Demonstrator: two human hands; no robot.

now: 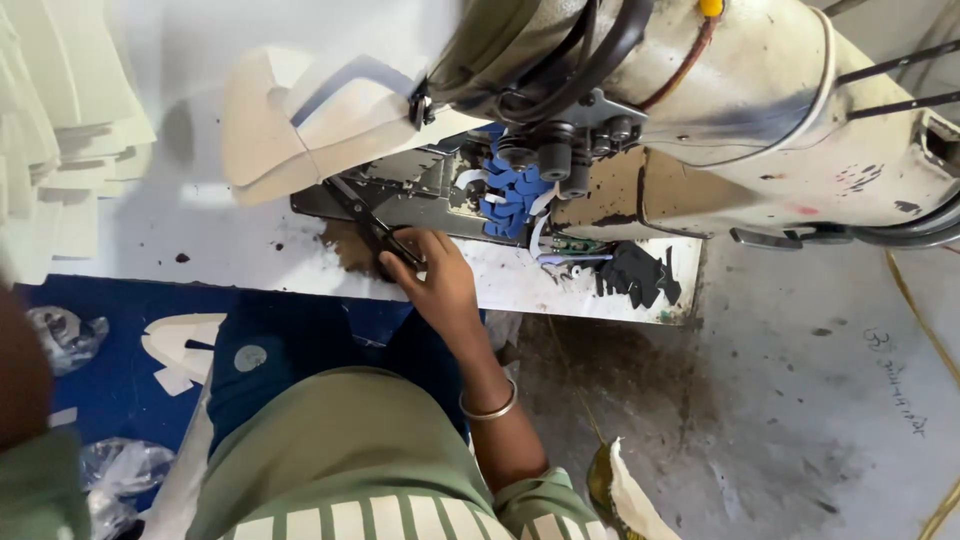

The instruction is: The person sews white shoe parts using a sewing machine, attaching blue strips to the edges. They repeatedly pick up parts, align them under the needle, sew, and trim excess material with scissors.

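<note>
The right hand (440, 285) gripped dark scissors (372, 225) on the table (200, 230), at nine o'clock of the blue pieces (510, 195); blades could snag them; left hand unseen.

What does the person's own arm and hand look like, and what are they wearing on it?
Only the right hand shows. Its forearm is bare, with a thin silver metal bangle round the wrist. A short olive-green sleeve with cream stripes ends near the elbow. No glove or ring is visible.
</note>
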